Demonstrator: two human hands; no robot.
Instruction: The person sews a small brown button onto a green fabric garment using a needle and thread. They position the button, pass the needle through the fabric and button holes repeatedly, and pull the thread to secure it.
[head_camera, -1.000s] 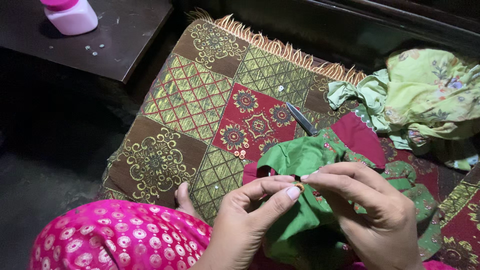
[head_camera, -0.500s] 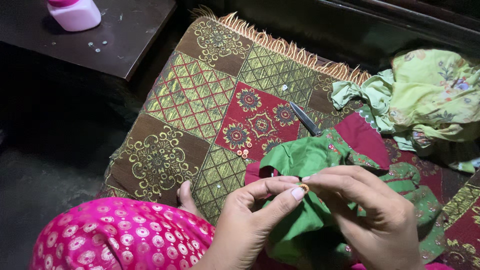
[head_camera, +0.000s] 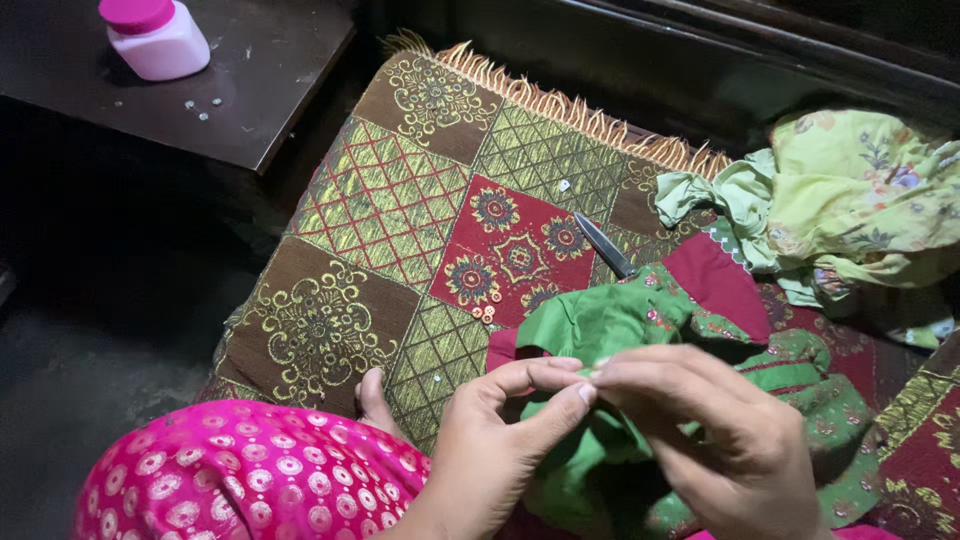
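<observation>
Green cloth (head_camera: 600, 325) bunched on the patchwork mat (head_camera: 400, 220), spilling toward the person. Left hand (head_camera: 490, 450) and right hand (head_camera: 720, 440) meet above it, fingertips pinched together on the fabric. The small bead seen between them earlier is hidden now. Scissors (head_camera: 603, 245) poke out beyond the cloth, tip aimed away toward the mat's fringe. Pink bottle (head_camera: 155, 38) sits on the dark table (head_camera: 260, 90) beyond.

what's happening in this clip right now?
A person sits at a patchwork mat with both hands on a green embroidered cloth. The left hand and right hand meet fingertip to fingertip over a fold of it, pinching something too small to make out. A few small sequins lie on the mat beside the cloth, and a scissor blade pokes out from under it. A white bottle with a pink cap stands on the dark table.
</observation>
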